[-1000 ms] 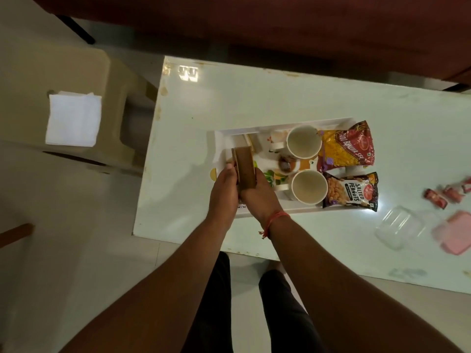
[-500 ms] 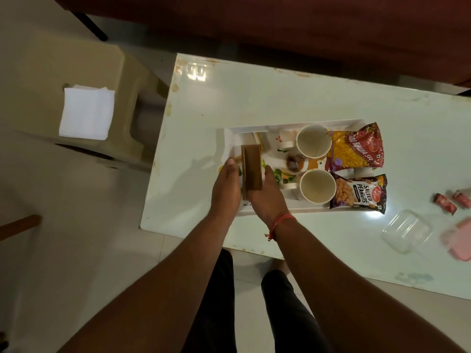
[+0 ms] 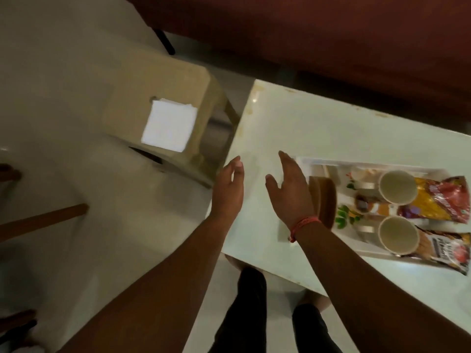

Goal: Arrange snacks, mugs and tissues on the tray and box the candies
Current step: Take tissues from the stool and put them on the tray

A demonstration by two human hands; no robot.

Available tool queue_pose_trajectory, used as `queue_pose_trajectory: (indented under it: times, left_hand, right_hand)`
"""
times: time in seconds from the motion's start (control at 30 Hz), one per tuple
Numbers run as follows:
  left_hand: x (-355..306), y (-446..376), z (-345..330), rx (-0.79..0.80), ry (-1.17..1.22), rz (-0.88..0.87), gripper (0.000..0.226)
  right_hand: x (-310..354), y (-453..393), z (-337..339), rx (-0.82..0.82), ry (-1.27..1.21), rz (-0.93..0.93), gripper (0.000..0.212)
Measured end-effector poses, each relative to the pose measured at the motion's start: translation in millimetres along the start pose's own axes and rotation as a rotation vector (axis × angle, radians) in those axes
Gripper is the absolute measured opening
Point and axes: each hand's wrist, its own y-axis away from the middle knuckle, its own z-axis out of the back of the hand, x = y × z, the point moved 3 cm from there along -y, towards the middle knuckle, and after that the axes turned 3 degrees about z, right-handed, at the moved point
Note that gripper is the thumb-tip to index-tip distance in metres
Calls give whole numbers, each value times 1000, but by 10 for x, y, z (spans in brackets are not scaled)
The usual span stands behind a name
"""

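Observation:
A white tray (image 3: pixel 305 161) lies on the white table (image 3: pixel 318 128). On it stand a brown wooden holder (image 3: pixel 325 200), two cream mugs (image 3: pixel 397 187) (image 3: pixel 398 234), a red-yellow snack bag (image 3: pixel 441 200) and a salted peanuts bag (image 3: pixel 448 250). My right hand (image 3: pixel 288 192) hovers open just left of the holder, empty. My left hand (image 3: pixel 228 189) is open over the table's left edge, empty. A stack of white tissues (image 3: pixel 168 128) lies on a beige stool (image 3: pixel 178 80) to the left. The candies and the box are out of view.
The stool stands beside the table's left end, over a pale floor. A dark red sofa (image 3: pixel 331 34) runs along the far side. Brown wooden pieces (image 3: pixel 43 217) lie at the left. My legs (image 3: pixel 254 314) are below the table's near edge.
Both hands have let go of the wooden holder, which now stands on the tray. The hands have moved left and opened, and my view has swung left toward the stool.

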Motion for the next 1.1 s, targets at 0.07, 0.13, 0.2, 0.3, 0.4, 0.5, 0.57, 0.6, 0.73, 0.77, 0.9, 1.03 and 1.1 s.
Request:
queue_pose_trajectory:
  times: [0.07, 0.13, 0.2, 0.3, 0.4, 0.5, 0.57, 0.6, 0.73, 0.77, 0.9, 1.03, 1.1]
  left_hand:
    - [34, -214, 331, -21, -118, -64, 46]
    - [74, -465, 729, -92, -266, -136, 46]
    - [146, -744, 1076, -158, -378, -180, 47]
    - [302, -1157, 1540, -263, -526, -130, 54]
    - [372, -1452, 1814, -280, -691, -120, 54]
    - [419, -1661, 1921, -243, -788, -86, 56]
    - [446, -1719, 1920, -221, -809, -60, 57]
    - [458, -1722, 1906, -210, -810, -54, 56]
    - [493, -1661, 1790, -221, -811, -76, 53]
    - [495, -1644, 1768, -233, -801, -80, 52]
    - [467, -1482, 1681, -317, -618, -70, 49]
    - [519, -1155, 1522, -442, -94, 105, 52]
    - [632, -935, 1350, -359, 332, 286, 50]
  right_hand:
    - [184, -160, -229, 64, -18, -2, 58]
    - [411, -328, -488, 143, -33, -4, 57]
    - [631, -493, -713, 236, -44, -27, 55]
    - [968, -781, -1079, 364, -77, -56, 46]
    - [1126, -1114, -1459, 409, -139, -90, 41]
    - [1139, -1411, -1794, 362, -293, -200, 71]
    - [1172, -1545, -1929, 291, -384, -294, 70]
    - [1187, -1606, -1982, 253, -404, -327, 64]
    - [1146, -1774, -2112, 139, -413, -429, 51]
    - [1134, -1804, -2121, 123, -385, -440, 46]
    - [1001, -1825, -2075, 152, -479, -494, 36]
    - [927, -1395, -1766, 324, -853, -567, 34]
    - [826, -1085, -1534, 423, -985, -606, 32]
